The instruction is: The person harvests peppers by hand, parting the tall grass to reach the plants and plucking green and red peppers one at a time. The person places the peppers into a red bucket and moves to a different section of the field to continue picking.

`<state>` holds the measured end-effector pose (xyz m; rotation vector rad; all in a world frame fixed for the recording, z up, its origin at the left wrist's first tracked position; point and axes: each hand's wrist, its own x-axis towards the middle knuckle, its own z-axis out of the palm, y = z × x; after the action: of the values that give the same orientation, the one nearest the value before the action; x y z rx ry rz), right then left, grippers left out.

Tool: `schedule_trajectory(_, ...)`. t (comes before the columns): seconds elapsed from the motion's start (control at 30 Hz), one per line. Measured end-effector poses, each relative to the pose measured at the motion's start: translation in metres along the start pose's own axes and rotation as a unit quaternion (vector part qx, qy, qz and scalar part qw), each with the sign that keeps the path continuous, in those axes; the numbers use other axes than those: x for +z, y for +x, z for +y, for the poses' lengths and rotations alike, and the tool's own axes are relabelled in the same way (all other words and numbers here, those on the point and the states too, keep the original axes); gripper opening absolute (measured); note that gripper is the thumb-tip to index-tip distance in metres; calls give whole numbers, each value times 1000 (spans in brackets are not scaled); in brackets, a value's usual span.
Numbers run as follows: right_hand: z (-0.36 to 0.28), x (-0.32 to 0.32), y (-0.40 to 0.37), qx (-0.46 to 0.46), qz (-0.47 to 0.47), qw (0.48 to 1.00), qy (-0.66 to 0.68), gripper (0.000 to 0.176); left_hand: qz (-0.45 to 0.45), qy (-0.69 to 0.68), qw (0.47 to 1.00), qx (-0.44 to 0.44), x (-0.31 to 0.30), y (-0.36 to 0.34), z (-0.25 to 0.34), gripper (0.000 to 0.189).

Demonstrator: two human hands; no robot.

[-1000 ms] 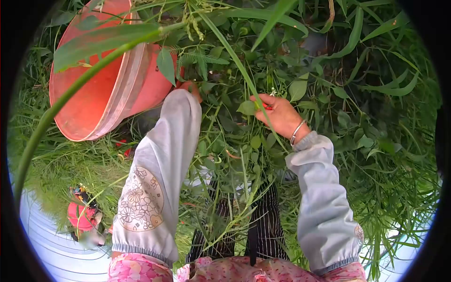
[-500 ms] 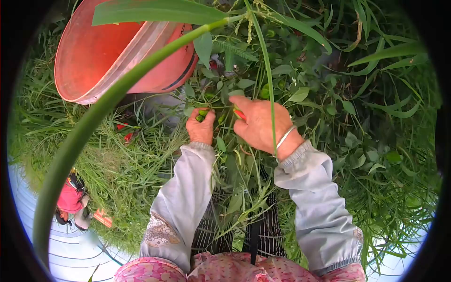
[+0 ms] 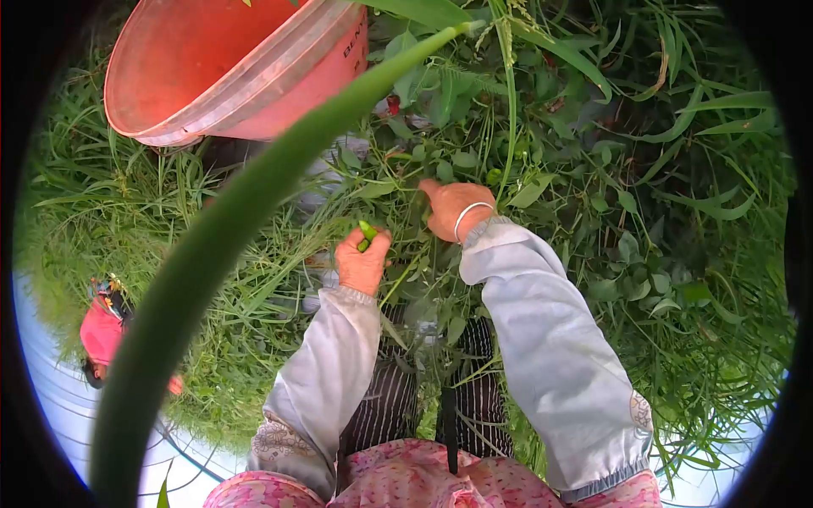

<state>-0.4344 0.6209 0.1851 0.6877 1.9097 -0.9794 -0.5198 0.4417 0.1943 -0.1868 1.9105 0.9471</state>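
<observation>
My left hand (image 3: 362, 261) is closed around small green chili peppers (image 3: 366, 234), whose tips stick out above the curled fingers. To the right and a little higher, my right hand (image 3: 454, 208), with a white bangle on its wrist, reaches into the leafy pepper plant (image 3: 461, 161). Its index finger points up and left, while the other fingers seem curled under the palm. Whatever they grip, if anything, is hidden. A green pepper (image 3: 494, 176) hangs just above the right hand. Farther up among the leaves shows a red pepper (image 3: 393, 104).
A tilted red bucket (image 3: 254, 102) stands in the grass at upper left. One thick green stalk (image 3: 229, 220) crosses close before the camera. Tall grass (image 3: 212, 313) surrounds the plants. At far left another person (image 3: 103, 330) in a pink top is partly covered by the stalk.
My left hand has lowered slightly, still holding green peppers. My right hand has shifted left, and the red pepper seen in it before is out of sight. The view has moved a little.
</observation>
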Motion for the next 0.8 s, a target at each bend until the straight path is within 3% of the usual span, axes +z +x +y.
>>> schedule_trajectory(0.13, 5, 12, 6, 10, 5, 1000, 1, 57, 3, 109, 991, 82, -19, 45, 29, 16)
schedule_trajectory(0.27, 11, 20, 4, 4, 18, 1000, 7, 57, -9, 275, 946, 169, -10, 67, 56, 27)
schedule_trajectory(0.37, 11, 14, -3, 5, 8, 1000, 7, 55, -137, 462, 830, 281, 17, 73, 74, 35)
schedule_trajectory(0.5, 18, 18, -5, -11, 14, 1000, -6, 51, -214, 711, 646, 175, 29, 79, 53, 48)
schedule_trajectory(0.63, 18, 18, -5, -18, 7, 999, -25, 42, -261, 620, 733, 102, 15, 35, -1, 53)
schedule_trajectory(0.73, 16, 16, -4, -21, 6, 999, -34, 45, -245, 549, 784, 154, 13, 18, -36, 50)
schedule_trajectory(0.8, 11, 18, -5, -26, 7, 999, -30, 53, -271, 388, 880, 37, 25, 12, -51, 46)
